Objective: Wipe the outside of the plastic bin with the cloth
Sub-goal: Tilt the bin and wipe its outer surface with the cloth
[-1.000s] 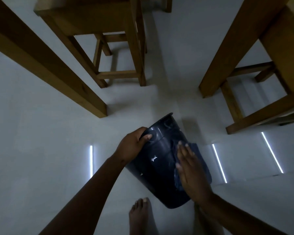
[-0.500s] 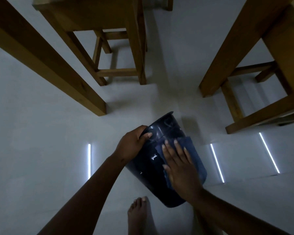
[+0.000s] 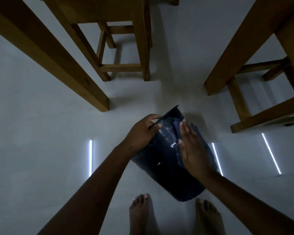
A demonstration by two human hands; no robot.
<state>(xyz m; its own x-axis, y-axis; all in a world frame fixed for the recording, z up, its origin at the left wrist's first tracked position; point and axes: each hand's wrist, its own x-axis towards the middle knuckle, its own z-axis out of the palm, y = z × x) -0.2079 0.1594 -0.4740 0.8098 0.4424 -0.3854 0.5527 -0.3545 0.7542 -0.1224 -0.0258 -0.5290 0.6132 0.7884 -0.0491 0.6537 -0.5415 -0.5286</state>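
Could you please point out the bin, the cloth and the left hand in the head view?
bin [image 3: 159,155]: head view, on its dark outer side wall.
cloth [image 3: 176,131]: head view, on the fold beside the right fingers.
left hand [image 3: 141,133]: head view, on the back of the hand gripping the bin's rim.

Left hand [image 3: 141,133] fingers curled in a grip, right hand [image 3: 193,150] flat.
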